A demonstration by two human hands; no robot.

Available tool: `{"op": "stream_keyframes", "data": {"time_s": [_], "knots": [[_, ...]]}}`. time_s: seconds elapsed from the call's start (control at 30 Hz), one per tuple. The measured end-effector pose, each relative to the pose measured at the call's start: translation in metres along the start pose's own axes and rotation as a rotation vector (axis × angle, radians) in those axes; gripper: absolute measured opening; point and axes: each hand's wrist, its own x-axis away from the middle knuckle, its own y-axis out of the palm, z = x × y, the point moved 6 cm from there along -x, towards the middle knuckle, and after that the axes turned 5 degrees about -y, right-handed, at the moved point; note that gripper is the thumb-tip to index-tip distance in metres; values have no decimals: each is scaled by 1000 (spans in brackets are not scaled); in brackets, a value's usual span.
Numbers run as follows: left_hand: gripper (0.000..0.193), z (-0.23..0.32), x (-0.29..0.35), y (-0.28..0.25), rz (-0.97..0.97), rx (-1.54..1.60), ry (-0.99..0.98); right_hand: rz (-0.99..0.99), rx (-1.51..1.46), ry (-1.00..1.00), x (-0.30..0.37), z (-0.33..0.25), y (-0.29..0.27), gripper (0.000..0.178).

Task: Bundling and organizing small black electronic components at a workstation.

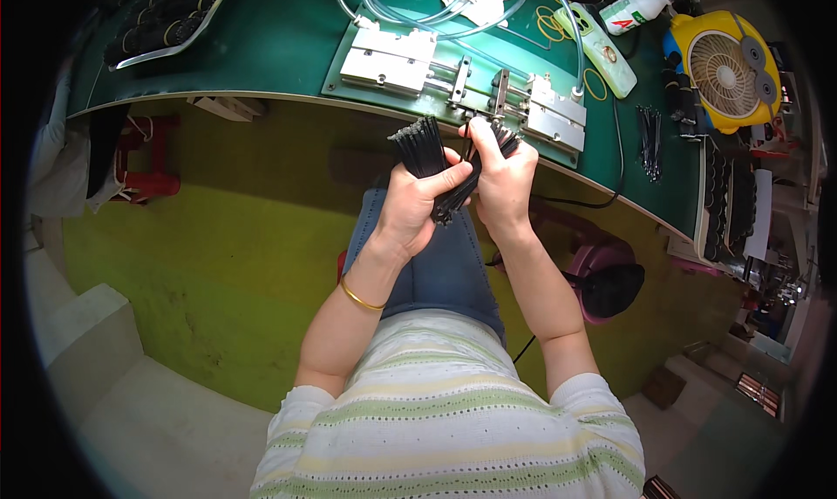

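My left hand [411, 196] is closed round a bundle of thin black rods [421, 148], its thumb pointing toward my other hand. Close beside it, my right hand [503, 172] grips a second bundle of thin black rods [455, 201], which slants down to the left. A single rod stands up near my right fingertips, by the jaws of a metal pneumatic fixture [471, 98]. Both hands are just in front of the bench edge. Whether the rod touches the jaws cannot be made out.
The green bench [270, 41] carries a phone in a pale green case [603, 50], a white bottle [635, 11], a yellow fan [728, 72] and loose black rods [649, 142]. Clear air hoses [418, 15] loop behind the fixture. A tray of black bundles [170, 20] lies far left.
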Motion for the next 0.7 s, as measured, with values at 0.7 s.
{"op": "stream_keyframes", "data": {"time_s": [0.7], "knots": [[9, 6, 1, 1, -51, -139, 53, -7, 44, -52, -2, 0, -1, 20]]}}
